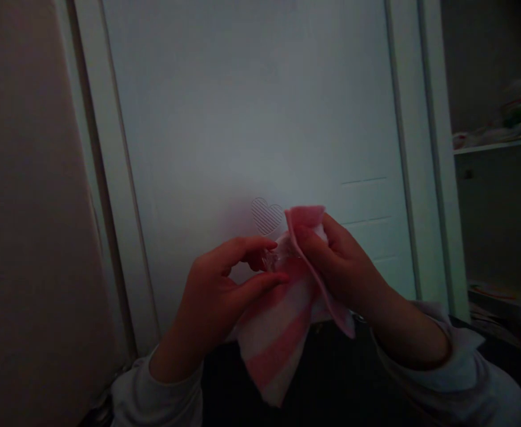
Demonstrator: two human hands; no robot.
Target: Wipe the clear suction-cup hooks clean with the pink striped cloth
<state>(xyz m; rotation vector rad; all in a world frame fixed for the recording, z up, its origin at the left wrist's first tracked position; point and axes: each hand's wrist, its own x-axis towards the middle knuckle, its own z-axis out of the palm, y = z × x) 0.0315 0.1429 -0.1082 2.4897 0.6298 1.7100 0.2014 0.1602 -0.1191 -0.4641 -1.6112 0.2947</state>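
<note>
A pink-and-white striped cloth (278,338) hangs between my hands, its lower corner pointing down. My right hand (331,255) is closed on the upper part of it, thumb on the near side, with a pink fold standing up above the fingers. A clear, shiny object (280,256), perhaps glass or plastic, shows partly against the cloth. From the left, my left hand (229,284) curves its fingers and thumb around this object's near end. The thumb lies along the cloth. Much of the clear object is covered, so its kind is unclear.
A white door panel (251,118) with a striped heart (267,216) stands right in front of my hands. To the right, a shelf (500,145) carries dim items, one of them green. A dark surface (331,379) lies below. The scene is dim.
</note>
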